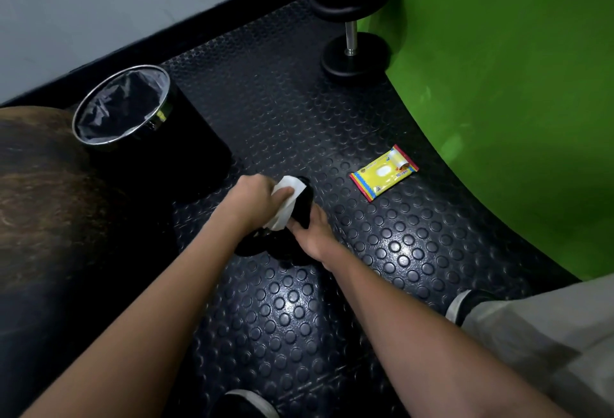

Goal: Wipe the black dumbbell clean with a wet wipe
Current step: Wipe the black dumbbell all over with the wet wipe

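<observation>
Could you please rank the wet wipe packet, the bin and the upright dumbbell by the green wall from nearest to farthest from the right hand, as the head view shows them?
From the right hand:
1. Wet wipe packet, on the floor just right of it and beyond.
2. Bin, to the left by the wall.
3. Upright dumbbell, far off by the green wall.

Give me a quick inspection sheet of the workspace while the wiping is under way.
Surface: black studded rubber floor mat, glossy in places.
Job's things: black dumbbell stands tilted on the mat; white wet wipe pressed against its upper end.
Hands: left hand grips the wipe; right hand holds the dumbbell lower down.
Clutter: yellow wipe packet lies flat on the mat, right of the hands, apart from them.
Cables: nothing seen.
Surroundings: lined black bin at left; a second dumbbell upright by the green wall; shoes at the frame's lower edge.
</observation>
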`<state>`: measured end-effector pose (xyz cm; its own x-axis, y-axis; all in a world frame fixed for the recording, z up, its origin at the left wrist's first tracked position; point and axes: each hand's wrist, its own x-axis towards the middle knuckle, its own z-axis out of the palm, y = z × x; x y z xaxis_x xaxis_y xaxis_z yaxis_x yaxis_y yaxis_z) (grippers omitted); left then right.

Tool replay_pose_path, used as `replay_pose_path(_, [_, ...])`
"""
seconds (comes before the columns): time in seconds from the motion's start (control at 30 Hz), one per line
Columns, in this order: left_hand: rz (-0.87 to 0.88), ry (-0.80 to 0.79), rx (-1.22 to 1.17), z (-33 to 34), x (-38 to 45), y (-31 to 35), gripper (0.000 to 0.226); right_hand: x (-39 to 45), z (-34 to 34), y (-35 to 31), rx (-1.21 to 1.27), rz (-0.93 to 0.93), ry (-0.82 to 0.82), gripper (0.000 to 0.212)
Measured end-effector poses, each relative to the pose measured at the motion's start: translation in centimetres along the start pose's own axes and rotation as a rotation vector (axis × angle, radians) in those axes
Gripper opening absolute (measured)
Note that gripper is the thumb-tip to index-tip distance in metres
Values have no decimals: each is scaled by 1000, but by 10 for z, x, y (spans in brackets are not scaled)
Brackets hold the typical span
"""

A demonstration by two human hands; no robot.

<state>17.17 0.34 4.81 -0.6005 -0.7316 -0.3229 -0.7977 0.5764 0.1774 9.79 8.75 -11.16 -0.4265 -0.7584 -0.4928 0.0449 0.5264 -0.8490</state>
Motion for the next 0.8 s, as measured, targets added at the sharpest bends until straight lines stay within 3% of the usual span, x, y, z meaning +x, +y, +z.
replay_pose_path(0.2, [14, 19, 52, 2, -11, -11, 42, -3, 0, 1, 14, -1, -15, 86])
replay_pose_path(0.43, [21, 39, 224, 4, 16, 40, 34, -2, 8, 0, 21, 19, 5, 96])
replay_pose_path(0.63, [30, 16, 312, 7, 27, 70, 35, -2, 1, -1, -32, 9, -10, 90])
replay_pose_path(0.8, [47, -28, 252, 6, 25, 62, 38, -3, 2, -1, -25, -2, -16, 91])
